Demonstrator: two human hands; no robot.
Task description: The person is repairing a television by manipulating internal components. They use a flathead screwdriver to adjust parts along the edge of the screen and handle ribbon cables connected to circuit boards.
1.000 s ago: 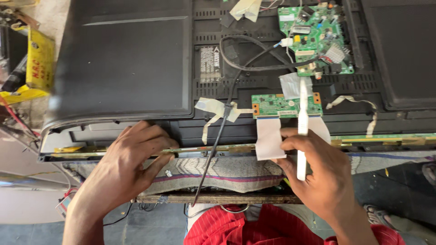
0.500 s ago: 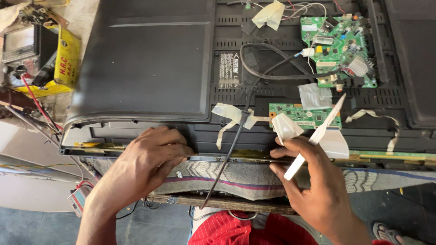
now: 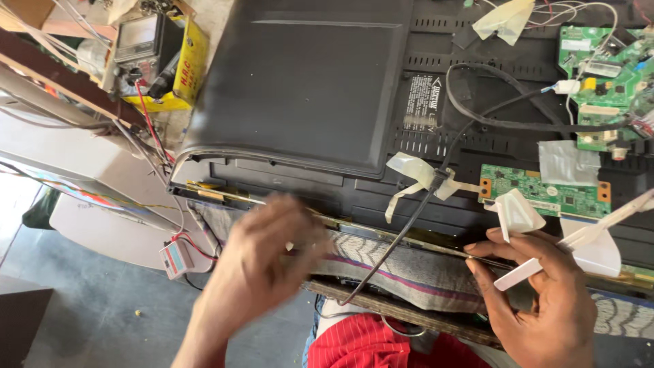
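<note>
Left hand (image 3: 262,262) blurred, grip unclear; green circuit board (image 3: 606,85) cut off at right edge; label print (image 3: 422,102) too small.

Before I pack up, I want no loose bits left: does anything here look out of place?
Yes. The black back cover sits askew, lifted off the television's lower edge. Near the green strip board, white ribbon flaps hang loose, and tape scraps curl around the black cable.

Black TV back panel (image 3: 300,88) lay face-down. Left hand (image 3: 262,262), blurred, sat at its lower edge on striped cloth (image 3: 402,262). Right hand (image 3: 538,300), right of the cloth, pinched a white strip (image 3: 579,238) below small green board (image 3: 541,191). Yellow meter (image 3: 160,58) sat left of panel.
</note>
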